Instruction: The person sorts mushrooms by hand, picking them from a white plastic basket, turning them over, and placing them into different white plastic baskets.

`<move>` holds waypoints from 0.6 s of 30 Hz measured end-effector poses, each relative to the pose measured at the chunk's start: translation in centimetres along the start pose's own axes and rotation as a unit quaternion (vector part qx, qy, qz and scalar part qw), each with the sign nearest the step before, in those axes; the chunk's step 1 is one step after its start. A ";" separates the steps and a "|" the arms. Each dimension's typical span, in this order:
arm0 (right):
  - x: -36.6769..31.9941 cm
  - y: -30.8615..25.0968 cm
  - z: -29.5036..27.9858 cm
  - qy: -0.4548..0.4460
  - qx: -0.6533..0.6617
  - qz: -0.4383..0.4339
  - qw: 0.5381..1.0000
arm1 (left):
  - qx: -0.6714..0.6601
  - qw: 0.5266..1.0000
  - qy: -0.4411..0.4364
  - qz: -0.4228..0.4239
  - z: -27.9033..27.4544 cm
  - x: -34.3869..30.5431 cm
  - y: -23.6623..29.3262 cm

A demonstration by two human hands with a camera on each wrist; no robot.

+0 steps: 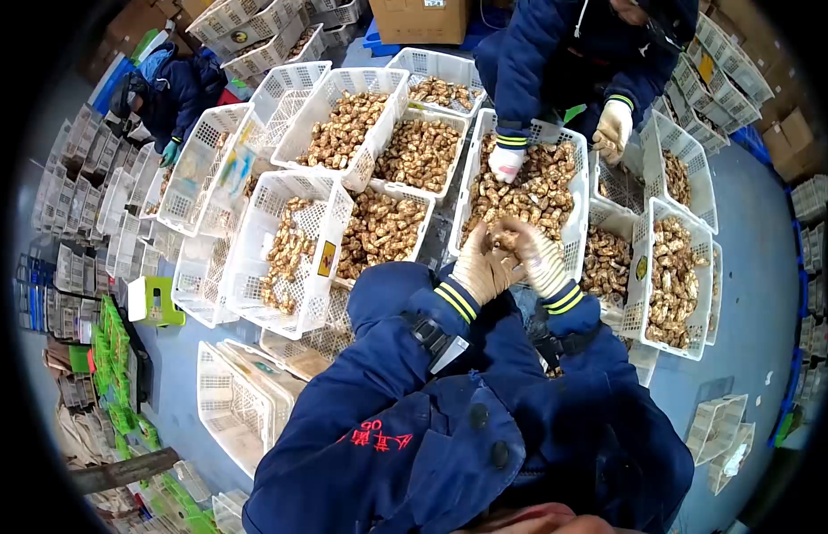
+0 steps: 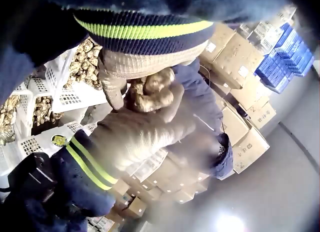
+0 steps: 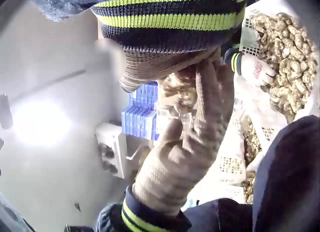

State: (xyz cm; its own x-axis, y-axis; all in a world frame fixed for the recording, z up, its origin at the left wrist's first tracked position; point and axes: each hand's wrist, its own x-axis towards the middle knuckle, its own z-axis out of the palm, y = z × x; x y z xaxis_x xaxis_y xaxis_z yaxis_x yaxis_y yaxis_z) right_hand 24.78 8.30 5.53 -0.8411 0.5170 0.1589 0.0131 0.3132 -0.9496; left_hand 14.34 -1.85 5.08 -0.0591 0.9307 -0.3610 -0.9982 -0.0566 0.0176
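Note:
My two gloved hands meet over the near end of a white crate (image 1: 572, 233) heaped with brown-and-cream mushrooms (image 1: 531, 182). In the head view my left hand (image 1: 485, 265) is cupped, and my right hand (image 1: 537, 256) curves in from the other side. The left wrist view shows stubby, thick mushrooms (image 2: 152, 91) between the two hands, with fingers of both around them. From the right wrist, the mushrooms (image 3: 178, 88) appear under the right palm, beside the raised fingers of the left glove (image 3: 165, 174). The gloves partly hide them.
Opposite, another person (image 1: 570, 67) reaches a gloved hand (image 1: 507, 165) into the same crate; their other glove (image 1: 613, 129) hovers at its right. More mushroom crates (image 1: 285, 240) crowd both sides. A second person (image 1: 169, 89) bends at far left. Cardboard boxes (image 1: 420, 20) stand behind.

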 end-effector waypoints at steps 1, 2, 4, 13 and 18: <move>-0.1 0.3 0.6 -0.013 -0.033 -0.038 0.999 | -0.039 0.999 0.013 -0.001 -0.1 0.0 0.0; -0.1 -0.1 0.8 0.004 0.024 -0.008 1.000 | 0.021 0.997 0.070 0.036 -0.4 0.2 0.5; 0.3 -0.3 1.1 0.078 0.075 0.023 0.994 | -0.045 0.992 0.108 0.050 -1.2 0.1 0.8; -0.1 8.6 -4.1 0.134 0.035 0.124 0.983 | -0.019 0.944 0.161 0.287 4.2 0.2 20.3; 1.0 12.3 -3.6 0.086 -0.017 0.170 0.982 | 0.009 0.915 0.165 0.367 1.0 1.2 30.4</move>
State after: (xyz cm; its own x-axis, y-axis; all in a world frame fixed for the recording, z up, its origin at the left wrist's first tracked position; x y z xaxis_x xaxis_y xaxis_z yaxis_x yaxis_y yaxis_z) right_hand 26.03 15.58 -5.01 -0.6810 0.7225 -0.1193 0.2976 0.1242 -0.9466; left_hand -16.05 -2.08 6.11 -0.7128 0.4837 -0.5080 -0.6899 -0.6140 0.3835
